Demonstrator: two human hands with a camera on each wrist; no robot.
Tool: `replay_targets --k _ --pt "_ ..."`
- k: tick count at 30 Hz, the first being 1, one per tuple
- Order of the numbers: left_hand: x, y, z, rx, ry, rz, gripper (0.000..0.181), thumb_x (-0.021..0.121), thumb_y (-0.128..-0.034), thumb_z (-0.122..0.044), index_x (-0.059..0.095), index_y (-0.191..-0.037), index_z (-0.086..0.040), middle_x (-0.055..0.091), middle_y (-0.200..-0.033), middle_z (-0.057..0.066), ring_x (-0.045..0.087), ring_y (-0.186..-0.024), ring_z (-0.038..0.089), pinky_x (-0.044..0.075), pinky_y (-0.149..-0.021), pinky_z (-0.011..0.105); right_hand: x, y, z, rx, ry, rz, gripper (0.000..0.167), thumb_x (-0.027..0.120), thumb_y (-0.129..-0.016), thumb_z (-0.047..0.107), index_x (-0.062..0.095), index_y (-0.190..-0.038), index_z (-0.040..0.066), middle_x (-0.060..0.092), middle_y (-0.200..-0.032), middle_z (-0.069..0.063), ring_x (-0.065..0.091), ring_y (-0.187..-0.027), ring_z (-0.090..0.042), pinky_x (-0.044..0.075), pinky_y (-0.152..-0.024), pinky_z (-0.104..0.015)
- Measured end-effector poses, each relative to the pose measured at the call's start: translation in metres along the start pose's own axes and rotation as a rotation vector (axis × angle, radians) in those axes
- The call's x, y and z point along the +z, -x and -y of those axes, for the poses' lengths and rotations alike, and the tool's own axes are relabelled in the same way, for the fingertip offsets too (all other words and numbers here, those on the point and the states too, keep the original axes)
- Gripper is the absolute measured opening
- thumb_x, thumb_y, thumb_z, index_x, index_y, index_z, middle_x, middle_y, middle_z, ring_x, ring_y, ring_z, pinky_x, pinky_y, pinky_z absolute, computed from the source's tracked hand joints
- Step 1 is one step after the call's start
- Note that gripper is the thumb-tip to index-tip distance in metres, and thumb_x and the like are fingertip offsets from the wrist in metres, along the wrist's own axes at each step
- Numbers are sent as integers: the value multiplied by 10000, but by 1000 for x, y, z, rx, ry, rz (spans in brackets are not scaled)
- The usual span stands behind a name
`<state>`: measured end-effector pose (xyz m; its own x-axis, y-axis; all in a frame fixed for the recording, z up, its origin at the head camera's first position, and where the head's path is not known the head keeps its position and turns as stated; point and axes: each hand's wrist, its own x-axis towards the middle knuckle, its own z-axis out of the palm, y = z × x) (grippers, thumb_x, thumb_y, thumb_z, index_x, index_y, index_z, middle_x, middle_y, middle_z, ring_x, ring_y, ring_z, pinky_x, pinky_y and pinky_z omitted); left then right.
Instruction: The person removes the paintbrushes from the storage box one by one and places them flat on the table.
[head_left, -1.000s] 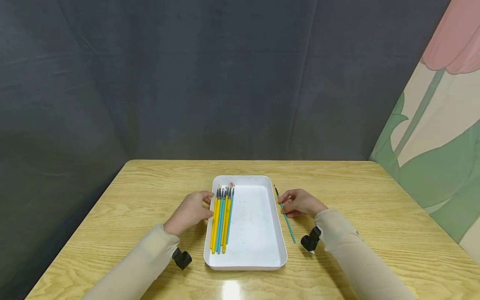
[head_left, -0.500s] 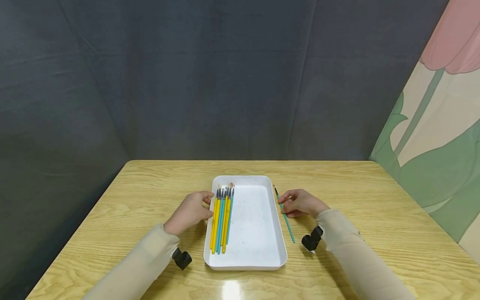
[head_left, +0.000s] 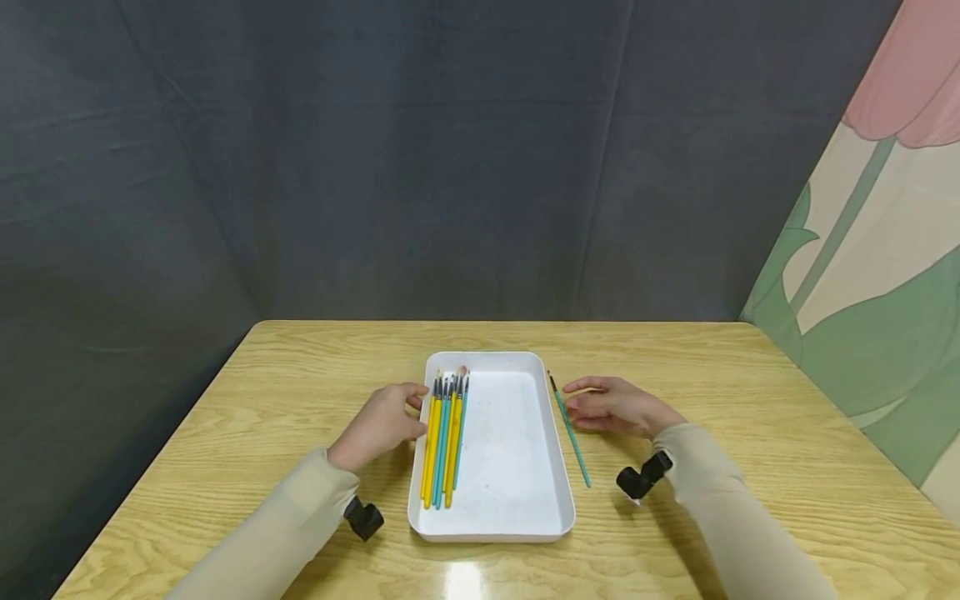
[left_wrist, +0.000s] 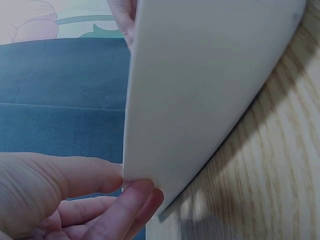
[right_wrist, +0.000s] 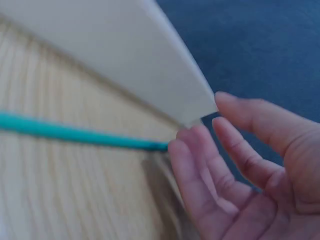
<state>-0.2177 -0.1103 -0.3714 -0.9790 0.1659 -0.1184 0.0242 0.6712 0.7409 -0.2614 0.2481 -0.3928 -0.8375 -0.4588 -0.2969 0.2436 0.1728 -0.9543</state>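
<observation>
A white tray point(head_left: 512, 467) lies on the table with several yellow and teal paintbrushes point(head_left: 446, 442) side by side along its left inside. My left hand point(head_left: 384, 423) holds the tray's left rim; in the left wrist view its fingertips point(left_wrist: 142, 192) lie against the outer wall and the thumb meets the edge. To the right of the tray a teal paintbrush point(head_left: 572, 442) with a dark tip lies on the table. Beside it is my right hand point(head_left: 617, 406), fingers loosely spread and gripping nothing. In the right wrist view, fingertips point(right_wrist: 177, 150) overlap the brush's end point(right_wrist: 75, 131).
The wooden table point(head_left: 315, 358) extends on both sides of the tray. A dark cloth backdrop point(head_left: 450, 167) stands behind it, and a flower-patterned hanging point(head_left: 885, 292) is at the right. Each wrist carries a small black camera point(head_left: 643, 477).
My right hand has released the teal paintbrush and drawn back slightly to the right, its fingers opening. The brush stays almost where it was. My left hand and the tray have not moved.
</observation>
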Motion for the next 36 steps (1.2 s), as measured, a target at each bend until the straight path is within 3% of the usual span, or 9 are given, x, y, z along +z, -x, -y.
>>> replay_targets --k 6,11,18,23,30,36 --pt "1 0 -2 -19 20 5 585 683 -809 16 513 -1368 5 590 -1187 172 609 -753 150 532 -633 267 8 3 11 -132 -61 68 454 590 -956 138 431 -1331 -63 643 -1101 -14 651 -988 -147 535 -901 -307" --pt "0 0 -2 -6 17 2 583 685 -808 18 515 -1365 8 592 -1189 176 609 -747 148 525 -623 262 31 3 29 -184 -67 55 330 575 -960 119 495 -1259 3 624 -1102 -21 648 -1005 -148 535 -901 -301" --pt "-1 -1 -1 8 11 1 579 688 -810 12 516 -1363 12 593 -1191 177 613 -742 140 523 -619 260 74 -9 61 -152 -36 10 303 542 -965 57 485 -1249 -36 599 -1072 -42 629 -1029 -204 529 -921 -334" --pt "-1 -1 0 13 -2 -3 584 689 -803 19 518 -1362 15 599 -1166 170 607 -729 143 526 -618 263 102 -28 73 -76 25 -28 341 586 -943 52 498 -1256 -50 594 -1056 -77 628 -999 -230 526 -932 -399" --pt "-1 -2 0 8 -16 -3 581 695 -798 10 527 -1354 10 607 -1150 162 611 -716 144 535 -625 266 128 -57 62 62 182 -48 325 616 -910 35 561 -1221 -38 628 -1054 -135 625 -920 -225 545 -894 -401" --pt "-1 -1 -1 5 -30 5 575 700 -801 5 529 -1350 12 610 -1139 160 615 -710 145 535 -627 273 143 -72 48 147 292 -116 209 647 -840 -10 616 -1046 2 604 -825 -68 571 -691 -148 580 -715 -292"
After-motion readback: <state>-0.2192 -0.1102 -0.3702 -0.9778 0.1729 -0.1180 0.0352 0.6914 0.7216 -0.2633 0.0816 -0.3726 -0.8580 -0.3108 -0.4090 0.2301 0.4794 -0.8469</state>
